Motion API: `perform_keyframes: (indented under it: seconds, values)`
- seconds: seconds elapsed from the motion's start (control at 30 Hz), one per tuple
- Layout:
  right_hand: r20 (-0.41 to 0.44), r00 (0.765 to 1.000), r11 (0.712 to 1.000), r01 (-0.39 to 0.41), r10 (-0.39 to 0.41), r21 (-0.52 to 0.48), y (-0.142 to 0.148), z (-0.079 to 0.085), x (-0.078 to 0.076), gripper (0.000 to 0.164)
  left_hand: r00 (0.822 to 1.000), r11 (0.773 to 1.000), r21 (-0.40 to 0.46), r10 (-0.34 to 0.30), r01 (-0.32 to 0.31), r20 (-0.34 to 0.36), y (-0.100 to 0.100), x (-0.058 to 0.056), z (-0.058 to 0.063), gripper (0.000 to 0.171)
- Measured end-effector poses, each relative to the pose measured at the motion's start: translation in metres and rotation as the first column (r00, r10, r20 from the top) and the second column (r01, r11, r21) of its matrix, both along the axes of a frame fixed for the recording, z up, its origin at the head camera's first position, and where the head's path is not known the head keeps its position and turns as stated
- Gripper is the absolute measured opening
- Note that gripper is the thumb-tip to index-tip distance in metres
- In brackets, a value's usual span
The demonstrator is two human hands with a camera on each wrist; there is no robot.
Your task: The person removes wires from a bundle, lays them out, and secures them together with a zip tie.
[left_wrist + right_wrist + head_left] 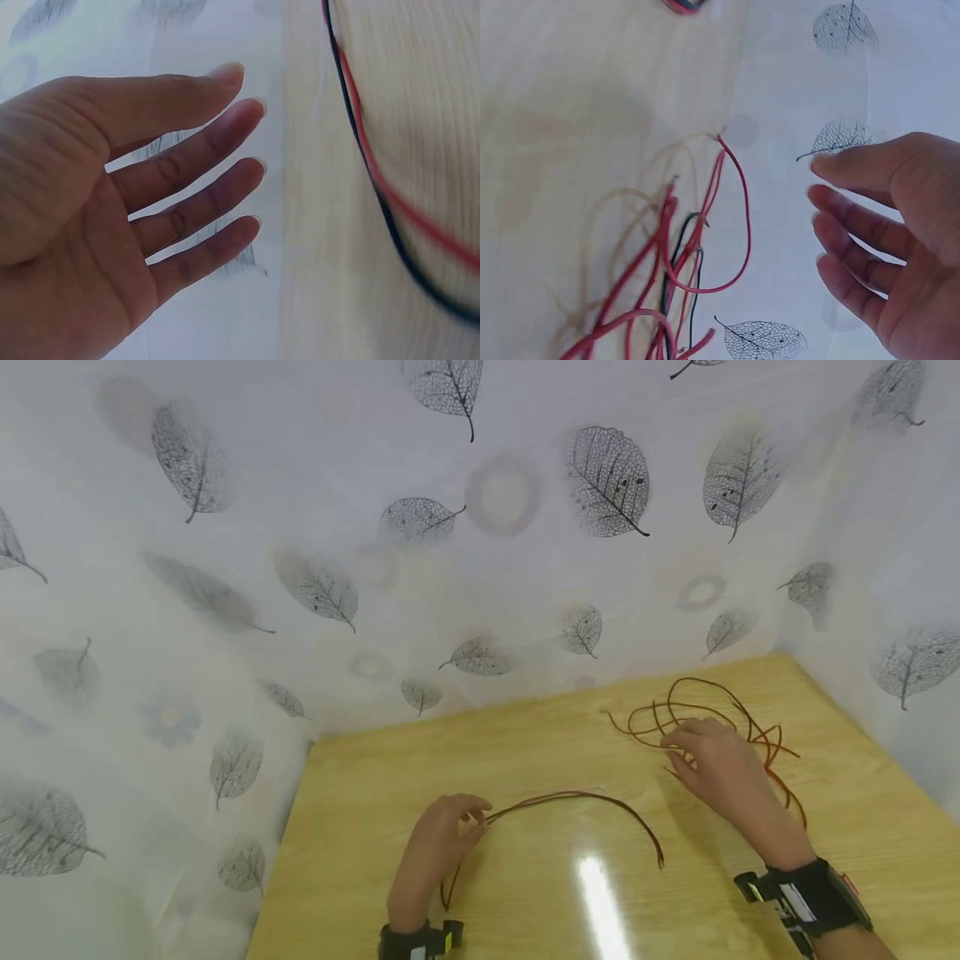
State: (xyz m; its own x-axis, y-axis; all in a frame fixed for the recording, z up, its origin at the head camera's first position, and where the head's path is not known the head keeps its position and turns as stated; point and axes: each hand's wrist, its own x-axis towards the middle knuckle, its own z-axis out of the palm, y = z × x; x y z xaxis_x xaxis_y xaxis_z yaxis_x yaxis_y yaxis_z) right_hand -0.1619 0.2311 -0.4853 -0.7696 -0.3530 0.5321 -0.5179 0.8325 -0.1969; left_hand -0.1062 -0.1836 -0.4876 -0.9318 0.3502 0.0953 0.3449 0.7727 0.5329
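Note:
A red and black wire pair [555, 795] lies in an arc on the table's middle, its left part passing by my left hand [438, 843]. In the left wrist view that hand [75, 187] has loosely extended fingers and holds nothing, with the wire pair [356, 127] apart from it on the right. My right hand [723, 768] hovers over a loose tangle of red and black wires [738, 700] at the back right, partly covering it. Its fingers are relaxed in the right wrist view, and the tangle [664, 240] is apart from the hand [930, 225].
The wood-grain table [375, 777] meets a white leaf-printed sheet [510, 585] along its back and sides. A bright light reflection falls on the table's front part. Each wrist wears a black strap [813, 897] with a small device.

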Motion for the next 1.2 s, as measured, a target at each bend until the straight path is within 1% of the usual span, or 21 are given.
perform_keyframes:
  seconds: [0.1, 0.2, 0.27, 0.37, 0.43, 0.5, 0.53, 0.6, 0.67, 0.7, 0.73, 0.83, 0.9, 1.0, 1.07, 1.13, 1.2]
  values:
    - [0.097, 0.995, 0.999, 0.03, -0.033, 0.028, -0.003, 0.002, -0.008, 0.019, 0.999, 0.999, 0.004, -0.046, 0.046, -0.009, 0.016, -0.003, -0.001, 0.024]
    - [0.212, 0.976, 0.997, 0.038, -0.051, 0.063, -0.011, 0.003, -0.014, 0.019, 0.997, 0.998, -0.006, -0.068, 0.068, -0.021, 0.032, -0.007, -0.002, 0.023]
    - [0.258, 0.965, 0.997, 0.026, -0.043, 0.07, -0.019, 0.003, -0.018, 0.018, 0.996, 0.997, -0.027, -0.072, 0.071, -0.043, 0.041, -0.01, -0.001, 0.021]
    - [0.289, 0.957, 0.996, -0.039, 0.014, 0.081, -0.035, 0.0, -0.024, 0.015, 0.995, 0.996, -0.059, -0.068, 0.064, -0.066, 0.049, -0.014, -0.001, 0.02]
    - [0.319, 0.946, 0.991, -0.099, 0.065, 0.09, -0.048, -0.004, -0.029, 0.013, 0.997, 0.996, -0.064, -0.061, 0.057, -0.057, 0.051, -0.016, -0.001, 0.02]
    - [0.363, 0.924, 0.983, -0.163, 0.12, 0.089, -0.059, -0.01, -0.034, 0.011, 0.998, 0.996, -0.068, -0.054, 0.052, -0.034, 0.051, -0.017, -0.002, 0.019]
    - [0.4, 0.906, 0.979, -0.185, 0.137, 0.084, -0.064, -0.012, -0.037, 0.01, 0.998, 0.996, -0.069, -0.051, 0.049, -0.024, 0.051, -0.017, -0.003, 0.019]
    - [0.439, 0.884, 0.973, -0.215, 0.159, 0.08, -0.072, -0.017, -0.04, 0.009, 0.999, 0.996, -0.071, -0.049, 0.048, -0.003, 0.051, -0.017, -0.006, 0.019]
    - [0.462, 0.871, 0.97, -0.232, 0.17, 0.079, -0.076, -0.021, -0.04, 0.013, 0.999, 0.996, -0.077, -0.048, 0.048, 0.0, 0.05, -0.016, -0.008, 0.018]
    - [0.466, 0.868, 0.969, -0.232, 0.169, 0.082, -0.077, -0.022, -0.039, 0.016, 0.999, 0.996, -0.078, -0.048, 0.048, 0.002, 0.05, -0.015, -0.008, 0.018]
    - [0.463, 0.87, 0.968, -0.233, 0.167, 0.09, -0.079, -0.023, -0.039, 0.018, 0.999, 0.996, -0.082, -0.047, 0.046, -0.001, 0.049, -0.014, -0.008, 0.018]
    - [0.422, 0.89, 0.969, -0.23, 0.17, 0.095, -0.082, -0.027, -0.039, 0.028, 0.999, 0.995, -0.087, -0.043, 0.041, -0.014, 0.047, -0.012, -0.007, 0.018]
    - [0.383, 0.909, 0.971, -0.218, 0.165, 0.097, -0.085, -0.029, -0.043, 0.036, 0.999, 0.996, -0.088, -0.036, 0.034, -0.017, 0.045, -0.011, -0.006, 0.018]
    - [0.324, 0.938, 0.977, -0.173, 0.124, 0.126, -0.091, -0.032, -0.053, 0.041, 1.0, 0.996, -0.087, -0.025, 0.023, -0.018, 0.042, -0.01, -0.007, 0.018]
    - [0.31, 0.949, 0.981, -0.109, 0.054, 0.163, -0.093, -0.032, -0.061, 0.036, 0.999, 0.996, -0.086, -0.027, 0.026, -0.018, 0.041, -0.01, -0.008, 0.018]
    - [0.289, 0.957, 0.979, -0.037, -0.023, 0.202, -0.091, -0.031, -0.067, 0.023, 1.0, 0.996, -0.087, -0.029, 0.028, -0.01, 0.041, -0.011, -0.01, 0.018]
    - [0.265, 0.96, 0.978, 0.031, -0.086, 0.206, -0.084, -0.028, -0.072, 0.012, 1.0, 0.996, -0.084, -0.03, 0.03, -0.004, 0.04, -0.011, -0.011, 0.019]
